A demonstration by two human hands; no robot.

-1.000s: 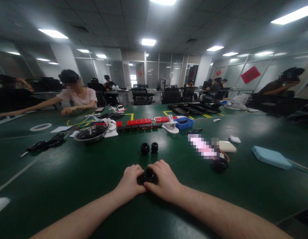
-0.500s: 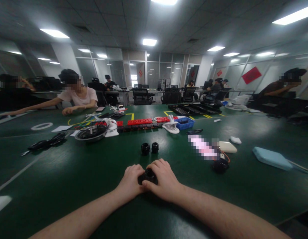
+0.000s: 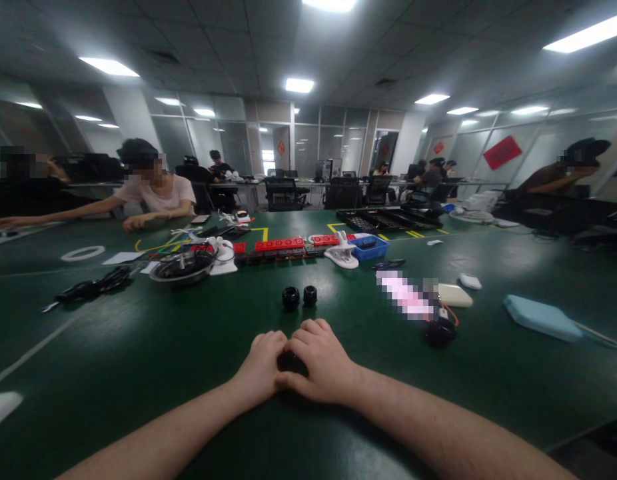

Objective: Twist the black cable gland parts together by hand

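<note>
A black cable gland (image 3: 291, 362) lies between my two hands close to the table front, mostly covered by fingers. My left hand (image 3: 262, 363) is closed around its left side. Over its top and right side curls my right hand (image 3: 320, 360), the thumb pressed along the near side. Both hands touch each other at the fingertips. Beyond them, two more black glands, a left one (image 3: 290, 298) and a slightly smaller right one (image 3: 310, 296), stand upright side by side on the green table (image 3: 198, 340).
Farther back are a metal bowl (image 3: 182, 270) with black cable, red blocks (image 3: 280, 246), a white clamp (image 3: 342, 252) and a blue bin (image 3: 370, 247). To the right lie a coiled black cable (image 3: 441, 331) and a light-blue case (image 3: 542, 318). A person (image 3: 156, 193) sits across the left side.
My right hand has shifted slightly left and closed farther over the gland, hiding its open top. The left hand stays nearly in place.
</note>
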